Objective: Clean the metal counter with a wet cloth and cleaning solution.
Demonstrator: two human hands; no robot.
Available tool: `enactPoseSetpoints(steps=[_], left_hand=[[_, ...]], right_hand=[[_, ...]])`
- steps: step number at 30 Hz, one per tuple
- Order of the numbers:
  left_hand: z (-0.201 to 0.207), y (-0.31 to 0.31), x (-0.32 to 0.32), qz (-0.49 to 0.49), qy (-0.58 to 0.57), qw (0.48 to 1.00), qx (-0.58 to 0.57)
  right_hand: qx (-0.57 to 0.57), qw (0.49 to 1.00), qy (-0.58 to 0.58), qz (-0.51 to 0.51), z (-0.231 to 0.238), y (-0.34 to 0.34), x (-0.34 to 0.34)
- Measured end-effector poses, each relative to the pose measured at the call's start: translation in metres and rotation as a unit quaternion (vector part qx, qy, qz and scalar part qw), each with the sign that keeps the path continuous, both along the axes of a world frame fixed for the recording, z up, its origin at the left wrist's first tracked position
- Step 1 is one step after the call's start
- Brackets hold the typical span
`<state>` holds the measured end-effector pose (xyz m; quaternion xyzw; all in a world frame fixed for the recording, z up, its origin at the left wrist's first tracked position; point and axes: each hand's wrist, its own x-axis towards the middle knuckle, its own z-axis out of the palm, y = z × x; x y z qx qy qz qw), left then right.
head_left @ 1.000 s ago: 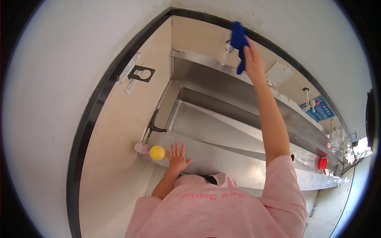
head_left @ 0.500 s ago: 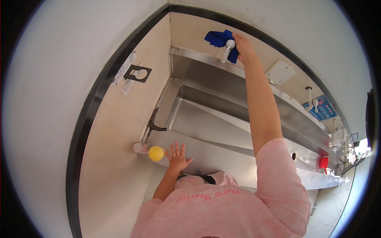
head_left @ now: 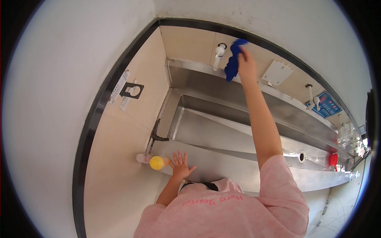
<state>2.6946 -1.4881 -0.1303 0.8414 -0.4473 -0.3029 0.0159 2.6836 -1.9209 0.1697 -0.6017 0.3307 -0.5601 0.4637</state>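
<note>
A blue cloth [head_left: 232, 63] hangs crumpled from my right hand [head_left: 247, 68], whose fingers are closed on it against the tiled back wall. Just left of the cloth, apart from it, a white tap [head_left: 218, 56] sticks out of the wall. My left hand [head_left: 181, 165] lies flat with fingers spread on the front rim of the stainless steel sink [head_left: 214, 162]. Close beside its fingers stands a bottle with a yellow top [head_left: 156, 162], and a second, pale-capped bottle [head_left: 141, 158] is left of that.
A dark bracket with a round hole [head_left: 132, 91] juts from the left wall. Along the back wall are a white cover plate [head_left: 277, 72], another tap [head_left: 312, 99] and a blue sign [head_left: 326, 105]. A drain hole [head_left: 302, 157] and a red object [head_left: 333, 159] lie to the right.
My right hand has drawn the blue cloth off the white tap and to the right along the wall. My left hand stays on the rim, while the whole view has shifted slightly.
</note>
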Motion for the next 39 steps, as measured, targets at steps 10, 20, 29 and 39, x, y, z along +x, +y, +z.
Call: enactPoseSetpoints(steps=[10,20,29,39], left_hand=[[-0.006,-0.002,0.0,-0.004,0.013,1.0,-0.005],[0.005,-0.005,0.0,-0.005,0.001,1.0,0.001],[-0.003,-0.003,0.0,-0.012,0.007,1.0,-0.006],[0.001,-0.006,-0.002,-0.015,0.006,1.0,0.0]], right_hand=[[-0.397,0.859,0.323,-0.02,-0.007,-0.039,0.039],[-0.242,0.938,0.237,0.077,-0.013,-0.027,0.035],[-0.091,0.981,0.091,0.146,-0.033,-0.022,0.038],[-0.247,0.954,0.158,0.065,-0.031,-0.047,0.05]])
